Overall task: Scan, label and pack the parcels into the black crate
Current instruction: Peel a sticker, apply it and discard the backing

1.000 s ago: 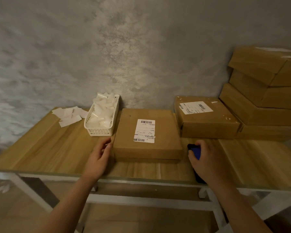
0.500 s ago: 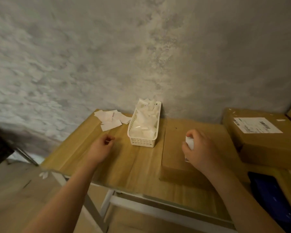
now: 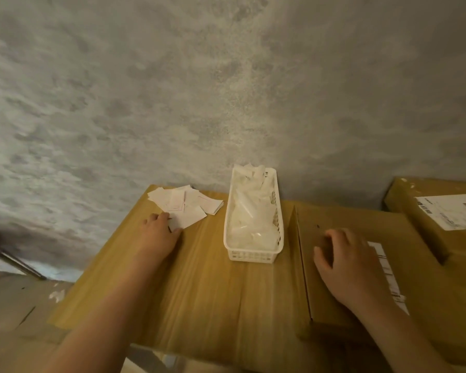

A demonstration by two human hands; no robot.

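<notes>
At the far left of the desk [image 3: 199, 292], the left hand [image 3: 159, 232] touches the nearest sheet of a loose pile of white labels [image 3: 186, 204]; whether it pinches one is unclear. The white basket [image 3: 253, 255] holds blurred white packets. The right hand [image 3: 345, 262] rests, fingers spread, on a flat parcel [image 3: 334, 305], hiding part of its label. Another labelled parcel [image 3: 420, 211] is cut off at right.

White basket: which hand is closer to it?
Right, narrowly. The right hand rests on the flat parcel just right of the white basket. The left hand is farther left, its fingers touching the loose paper labels.
</notes>
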